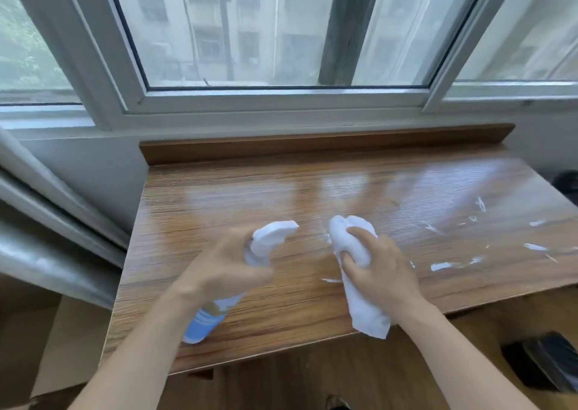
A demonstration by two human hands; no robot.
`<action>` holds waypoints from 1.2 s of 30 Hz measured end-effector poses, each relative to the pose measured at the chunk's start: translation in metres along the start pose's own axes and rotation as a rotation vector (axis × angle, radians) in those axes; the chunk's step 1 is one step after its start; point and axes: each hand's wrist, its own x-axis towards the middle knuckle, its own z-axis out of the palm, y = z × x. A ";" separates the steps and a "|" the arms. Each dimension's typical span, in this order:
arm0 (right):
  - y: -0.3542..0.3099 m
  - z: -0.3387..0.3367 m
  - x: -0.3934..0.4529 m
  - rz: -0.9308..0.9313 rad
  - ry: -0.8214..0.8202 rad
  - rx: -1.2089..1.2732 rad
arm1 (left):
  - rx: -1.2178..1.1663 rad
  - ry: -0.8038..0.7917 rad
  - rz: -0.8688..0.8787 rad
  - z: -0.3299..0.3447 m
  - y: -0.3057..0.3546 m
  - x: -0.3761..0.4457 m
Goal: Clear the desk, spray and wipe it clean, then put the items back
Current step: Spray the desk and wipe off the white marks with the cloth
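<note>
The wooden desk point(219, 209) stands under a white-framed window point(281, 99), with a raised wooden lip point(312, 143) along its far edge, next to the sill. Above the desk's near left part, the left hand point(219, 272) grips a spray bottle point(209, 319) around its neck; the white trigger head point(272, 237) points toward the far side of the desk, and the blue-and-white body slants down past the wrist toward the near edge. Just right of it, over the middle of the desk, the right hand point(381, 268) holds a bunched white cloth point(359, 253), fingers curled around it; the cloth's loose tail hangs back over the near edge. White flecks and streaks point(441, 265) lie on the desk's right part. A dark object point(544, 362) sits below the desk's near right corner, too blurred to identify.
</note>
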 end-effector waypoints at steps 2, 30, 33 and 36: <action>0.026 -0.011 0.000 0.044 0.054 0.022 | 0.067 -0.027 0.008 0.014 0.004 0.006; 0.061 -0.025 -0.016 -0.010 0.068 0.119 | -0.052 0.030 -0.079 0.011 -0.007 -0.032; 0.063 -0.025 -0.018 -0.010 0.074 0.125 | -0.048 0.080 -0.040 0.019 -0.002 -0.032; 0.066 -0.025 -0.019 0.015 0.077 0.134 | -0.080 0.131 -0.019 0.021 -0.001 -0.029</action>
